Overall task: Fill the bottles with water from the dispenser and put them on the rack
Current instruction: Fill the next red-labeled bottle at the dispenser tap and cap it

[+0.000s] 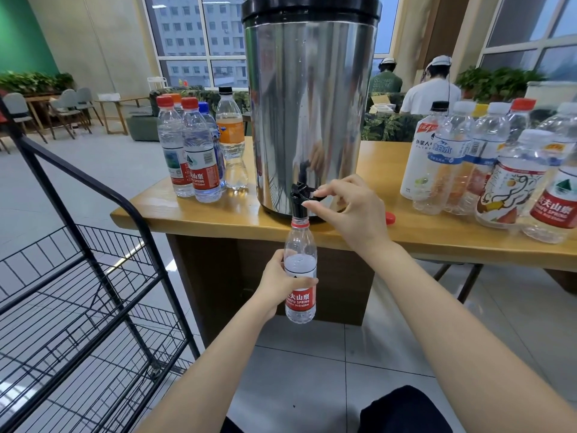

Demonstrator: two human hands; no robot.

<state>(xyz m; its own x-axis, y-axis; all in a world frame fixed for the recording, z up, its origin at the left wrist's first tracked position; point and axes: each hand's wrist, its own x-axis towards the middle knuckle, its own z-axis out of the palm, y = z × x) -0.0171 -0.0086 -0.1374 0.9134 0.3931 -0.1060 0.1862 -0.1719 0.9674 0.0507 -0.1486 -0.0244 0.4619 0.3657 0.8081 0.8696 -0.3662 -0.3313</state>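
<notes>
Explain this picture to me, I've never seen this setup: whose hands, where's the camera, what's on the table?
No machine here: a person works bare-handed, filmed by one camera on their head, looking down. The left hand holds an open bottle under the tap of the steel dispenser; the right hand pinches the tap's lever. On the table stand capped bottles left of the dispenser, more bottles right of it, and a loose red cap. A black wire rack stands at left.
</notes>
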